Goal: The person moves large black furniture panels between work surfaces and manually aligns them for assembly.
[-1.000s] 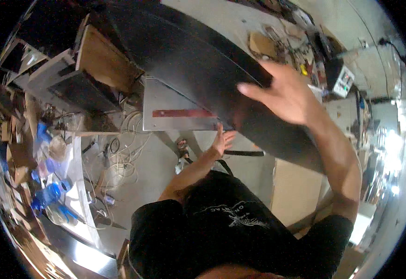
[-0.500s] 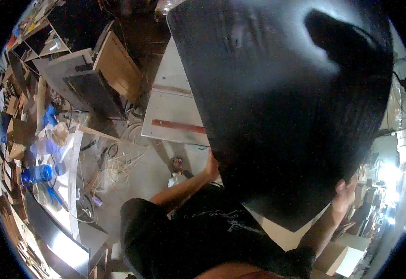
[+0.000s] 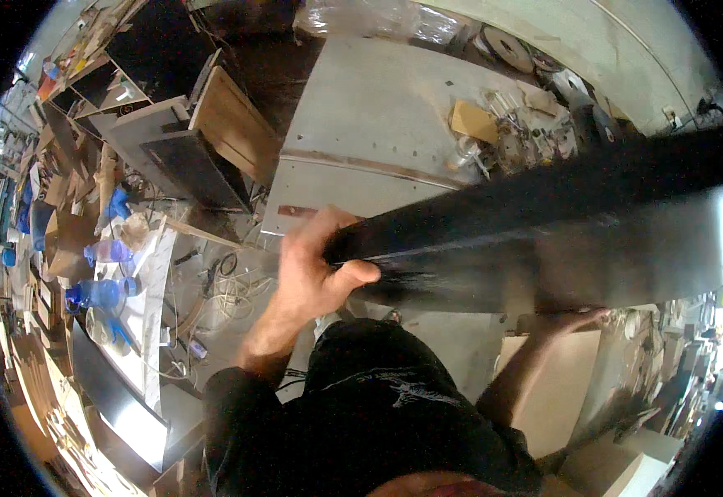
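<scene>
A large glossy black panel is in front of me, turned so that a long dark edge shows above its shiny face. My left hand grips its left end, thumb on the near side and fingers over the far side. Against the panel's lower edge, farther right, is my right hand; it supports the panel, and part of the hand is hidden behind it. Beyond the left hand lies a grey flat worktable with a long slot and a reddish strip.
Tools and scraps surround a yellowish block on the worktable. Leaning boards stand at the far left. Blue bottles sit on a white table at left, near coiled cables on the floor. A beige board is at lower right.
The black panel has tipped from broad face up to nearly edge-on and swung lower right, uncovering the worktable. My left hand has moved left and now grips its end.
</scene>
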Motion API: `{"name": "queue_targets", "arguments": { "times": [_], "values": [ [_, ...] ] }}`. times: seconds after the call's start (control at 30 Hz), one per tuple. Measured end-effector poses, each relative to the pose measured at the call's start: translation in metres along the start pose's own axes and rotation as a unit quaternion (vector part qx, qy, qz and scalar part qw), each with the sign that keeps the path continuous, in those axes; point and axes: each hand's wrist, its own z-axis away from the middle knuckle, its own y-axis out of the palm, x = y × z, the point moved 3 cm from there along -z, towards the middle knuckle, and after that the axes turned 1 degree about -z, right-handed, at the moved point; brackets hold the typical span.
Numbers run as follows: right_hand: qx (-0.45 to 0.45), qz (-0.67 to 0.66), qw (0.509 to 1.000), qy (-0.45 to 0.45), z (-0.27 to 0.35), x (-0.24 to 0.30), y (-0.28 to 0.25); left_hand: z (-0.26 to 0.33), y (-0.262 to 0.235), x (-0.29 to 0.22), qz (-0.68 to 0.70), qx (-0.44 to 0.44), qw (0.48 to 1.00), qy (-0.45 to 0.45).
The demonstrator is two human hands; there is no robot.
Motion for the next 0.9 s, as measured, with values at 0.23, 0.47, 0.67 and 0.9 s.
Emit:
{"name": "queue_targets", "arguments": {
  "times": [0.23, 0.47, 0.67, 0.9],
  "values": [
    [-0.145, -0.132, 0.951, 0.239, 0.049, -0.099, -0.002, -0.081, 0.004, -0.085, -0.323, 0.12, 0.899, 0.27],
    [-0.114, -0.251, 0.911, 0.308, 0.073, -0.148, -0.008, -0.101, 0.036, -0.02, -0.383, 0.182, 0.809, 0.406],
    [-0.14, -0.075, 0.987, 0.039, 0.07, -0.089, 0.01, -0.132, 0.038, 0.033, -0.347, 0.16, 0.811, 0.443],
    [0.15, 0.448, 0.772, -0.425, 0.072, 0.057, 0.138, -0.158, 0.039, 0.046, -0.331, 0.236, 0.833, 0.375]
  ]
}}
